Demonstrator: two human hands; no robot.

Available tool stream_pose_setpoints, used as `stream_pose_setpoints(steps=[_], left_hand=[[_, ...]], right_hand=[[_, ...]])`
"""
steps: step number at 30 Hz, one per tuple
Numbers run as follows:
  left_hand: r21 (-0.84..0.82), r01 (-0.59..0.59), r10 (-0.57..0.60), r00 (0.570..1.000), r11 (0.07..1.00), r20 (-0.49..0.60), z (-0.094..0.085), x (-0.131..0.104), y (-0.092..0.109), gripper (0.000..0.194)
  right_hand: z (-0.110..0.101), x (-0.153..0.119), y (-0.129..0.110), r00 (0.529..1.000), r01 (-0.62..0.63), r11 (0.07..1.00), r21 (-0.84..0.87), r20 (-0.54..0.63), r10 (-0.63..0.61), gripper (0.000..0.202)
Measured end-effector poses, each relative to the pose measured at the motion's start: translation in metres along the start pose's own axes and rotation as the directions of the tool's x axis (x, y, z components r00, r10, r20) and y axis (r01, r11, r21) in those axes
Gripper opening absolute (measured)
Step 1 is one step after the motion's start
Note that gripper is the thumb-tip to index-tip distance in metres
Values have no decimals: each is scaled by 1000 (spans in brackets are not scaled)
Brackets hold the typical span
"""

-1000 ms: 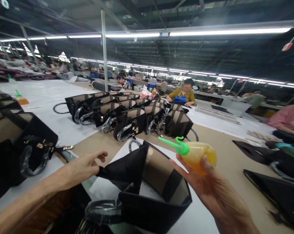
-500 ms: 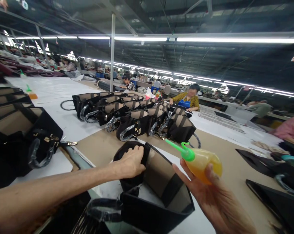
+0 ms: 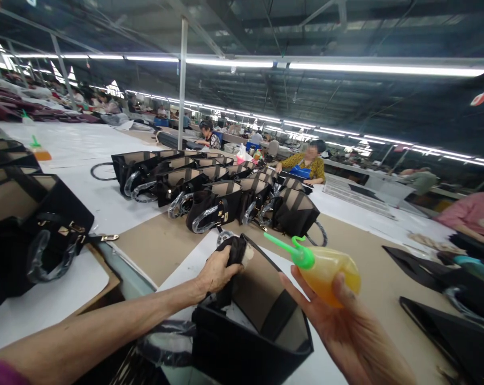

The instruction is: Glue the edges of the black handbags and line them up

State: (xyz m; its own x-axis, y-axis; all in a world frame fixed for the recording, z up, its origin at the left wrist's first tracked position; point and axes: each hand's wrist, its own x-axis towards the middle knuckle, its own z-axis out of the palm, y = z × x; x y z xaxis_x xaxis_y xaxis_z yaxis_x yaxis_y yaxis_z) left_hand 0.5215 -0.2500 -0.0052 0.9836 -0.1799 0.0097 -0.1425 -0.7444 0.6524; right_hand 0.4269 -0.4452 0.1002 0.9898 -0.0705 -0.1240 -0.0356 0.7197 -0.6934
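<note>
In front of me a black handbag [image 3: 250, 347] stands open at the top, its beige lining with dark bands showing. My left hand [image 3: 220, 270] grips the bag's far-left rim, with dark cloth bunched under its fingers. A plastic-wrapped handle [image 3: 167, 342] sticks out on the bag's near left side. Right of the bag, my right hand [image 3: 338, 310] is closed round a soft squeeze bottle [image 3: 333, 272] of yellow-orange liquid. The bottle's green nozzle points up and left, above the bag's right rim. My left fingertips are partly hidden by the cloth.
Several finished-looking black handbags [image 3: 221, 198] stand in rows beyond, and more [image 3: 37, 224] to the left. Another squeeze bottle [image 3: 41, 154] lies at the far left. Black pieces [image 3: 446, 331] lie at the right. A person in yellow [image 3: 306, 166] works across the table.
My left hand has drawn the dark cloth at the bag's left side inward and now clutches it in a tighter bunch at the rim. The bottle stays in my right hand, nearly unmoved.
</note>
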Motion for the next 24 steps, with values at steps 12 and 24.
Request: stream_pose_setpoints(steps=[12, 24], left_hand=[[-451, -190, 196, 980, 872, -33, -33, -8, 13, 34], [47, -579, 385, 597, 814, 704, -114, 53, 112, 27]], right_hand=[[-12, -12, -18, 995, 22, 995, 100, -97, -13, 24], [-82, -38, -26, 954, -74, 996, -58, -295, 54, 49]])
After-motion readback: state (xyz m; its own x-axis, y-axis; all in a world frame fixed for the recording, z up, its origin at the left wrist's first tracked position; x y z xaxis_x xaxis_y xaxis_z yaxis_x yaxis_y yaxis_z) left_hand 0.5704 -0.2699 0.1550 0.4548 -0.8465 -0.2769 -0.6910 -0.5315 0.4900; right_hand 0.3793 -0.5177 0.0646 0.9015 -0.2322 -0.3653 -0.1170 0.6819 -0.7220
